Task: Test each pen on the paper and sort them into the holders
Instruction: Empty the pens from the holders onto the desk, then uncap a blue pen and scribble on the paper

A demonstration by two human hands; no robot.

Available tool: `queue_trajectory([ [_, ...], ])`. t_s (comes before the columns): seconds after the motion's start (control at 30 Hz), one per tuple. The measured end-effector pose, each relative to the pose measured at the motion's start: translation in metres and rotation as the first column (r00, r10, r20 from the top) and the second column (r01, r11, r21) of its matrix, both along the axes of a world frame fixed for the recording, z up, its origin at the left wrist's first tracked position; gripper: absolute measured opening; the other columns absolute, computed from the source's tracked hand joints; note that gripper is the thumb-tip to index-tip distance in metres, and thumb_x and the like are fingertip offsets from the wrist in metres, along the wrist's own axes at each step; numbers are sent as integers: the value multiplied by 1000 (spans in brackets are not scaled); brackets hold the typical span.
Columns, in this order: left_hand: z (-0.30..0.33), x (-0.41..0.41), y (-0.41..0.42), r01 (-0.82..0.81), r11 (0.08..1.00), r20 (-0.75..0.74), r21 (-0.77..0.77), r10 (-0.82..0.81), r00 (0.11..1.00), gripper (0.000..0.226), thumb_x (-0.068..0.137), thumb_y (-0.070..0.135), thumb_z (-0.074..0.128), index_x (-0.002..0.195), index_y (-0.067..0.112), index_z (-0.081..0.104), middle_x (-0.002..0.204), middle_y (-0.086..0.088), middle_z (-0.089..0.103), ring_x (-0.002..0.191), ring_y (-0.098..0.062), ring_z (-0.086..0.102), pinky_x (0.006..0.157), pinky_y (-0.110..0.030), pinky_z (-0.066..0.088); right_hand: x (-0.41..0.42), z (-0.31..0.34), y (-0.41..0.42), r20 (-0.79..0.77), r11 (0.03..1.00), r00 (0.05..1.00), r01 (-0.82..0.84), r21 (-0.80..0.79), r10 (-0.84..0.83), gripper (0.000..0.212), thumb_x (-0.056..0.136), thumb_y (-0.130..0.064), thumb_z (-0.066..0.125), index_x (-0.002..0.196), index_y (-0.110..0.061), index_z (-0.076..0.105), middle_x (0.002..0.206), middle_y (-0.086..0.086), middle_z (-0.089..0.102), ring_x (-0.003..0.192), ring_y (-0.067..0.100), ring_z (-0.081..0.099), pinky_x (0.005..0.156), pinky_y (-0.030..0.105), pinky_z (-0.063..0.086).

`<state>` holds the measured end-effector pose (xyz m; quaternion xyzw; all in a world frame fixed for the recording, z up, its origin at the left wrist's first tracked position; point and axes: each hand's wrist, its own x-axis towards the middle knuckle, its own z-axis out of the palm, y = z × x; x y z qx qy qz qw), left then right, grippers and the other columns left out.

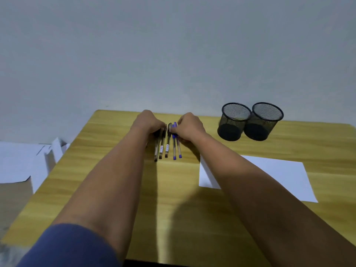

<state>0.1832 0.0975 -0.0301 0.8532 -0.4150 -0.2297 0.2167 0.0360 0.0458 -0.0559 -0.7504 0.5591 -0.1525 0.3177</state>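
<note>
Several pens lie side by side on the wooden table (119,189), their ends pointing toward me: black pens (161,149) on the left and two blue pens (177,149) on the right. My left hand (148,122) rests on the far ends of the black pens, fingers curled over them. My right hand (189,126) is on the caps of the blue pens, fingertips pinching there. A white sheet of paper (277,178) lies at the right, partly under my right forearm. Two black mesh holders (234,121) (264,121) stand side by side at the back right, both with nothing in them.
A grey wall rises right behind the table's far edge. Off the table's left edge, white paper or cardboard pieces (21,160) lie lower down. My forearms stretch across the middle of the table.
</note>
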Motion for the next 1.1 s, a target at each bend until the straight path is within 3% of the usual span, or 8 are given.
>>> queue_trajectory([
  [0.1,-2,7,6,-1,1000,35,1,1,999,38,74,42,81,79,6,70,75,-8,70,68,-25,66,66,-34,57,2,3,4,-8,1000,1000,-4,-8,4,38,83,-40,87,90,-6,70,81,11,79,80,34,78,80,48,67],
  [0.23,-4,11,17,-2,1000,25,-13,3,1000,45,67,52,83,79,10,72,75,-7,72,74,-27,70,77,-42,61,-2,8,14,-32,1000,999,-22,-8,22,36,85,-34,87,106,-9,71,89,11,79,85,35,78,85,47,65],
  [0.47,-4,5,38,28,999,27,-40,-27,999,34,73,44,84,85,15,71,85,-3,73,85,-25,69,86,-45,59,-7,13,29,-57,999,998,-12,33,14,17,84,-14,77,97,-3,72,80,15,80,77,38,80,75,55,68],
  [0.7,-5,-7,44,56,998,138,-10,-54,989,28,79,41,80,97,22,69,100,-2,70,94,-27,66,80,-36,53,-10,20,34,-1,976,999,40,214,-41,3,87,3,76,89,4,74,54,14,71,53,34,74,66,52,69],
  [0.83,-6,-6,43,57,998,163,4,-57,985,27,79,41,79,96,22,69,101,-2,71,94,-27,66,81,-37,54,-10,23,38,-31,983,999,27,181,-22,15,87,-2,81,77,-3,69,56,14,72,47,31,71,64,44,70],
  [0.93,-5,-7,43,67,998,202,15,-69,977,28,81,42,76,99,21,69,103,-3,71,93,-27,65,79,-35,52,-8,22,40,-58,990,998,28,136,-20,14,87,-5,80,80,-5,68,62,12,76,44,27,71,62,39,69],
  [1.03,-1,-10,46,96,995,326,22,-98,940,36,87,43,67,114,19,66,112,-3,68,97,-26,62,76,-34,46,-12,26,41,-29,991,999,41,128,-37,12,80,-3,75,73,-6,66,66,15,77,57,31,79,65,41,69],
  [1.1,3,-12,47,125,992,388,-20,-108,915,42,89,41,65,124,20,62,122,-2,65,109,-27,61,77,-35,45,-20,33,39,-31,994,999,36,107,-33,20,84,-12,74,68,-9,61,60,8,72,56,26,74,61,32,62],
])
